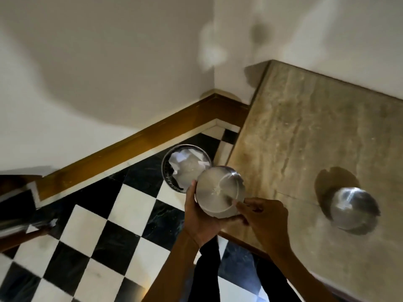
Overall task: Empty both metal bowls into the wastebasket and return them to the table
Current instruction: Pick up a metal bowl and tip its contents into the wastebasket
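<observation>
Two hands are working one metal bowl [220, 191]: my left hand [201, 216] is clamped around its underside and rim, while my right hand [265, 219] is closing on the rim at about four o'clock, steadying the tip. I am holding it just beside the wastebasket [168, 171], whose mouth sits at ten o'clock, so scraps fall straight in. The bowl's opening is tilting up toward me. The second bowl [354, 211] is waiting on the table [305, 127] at three o'clock.
</observation>
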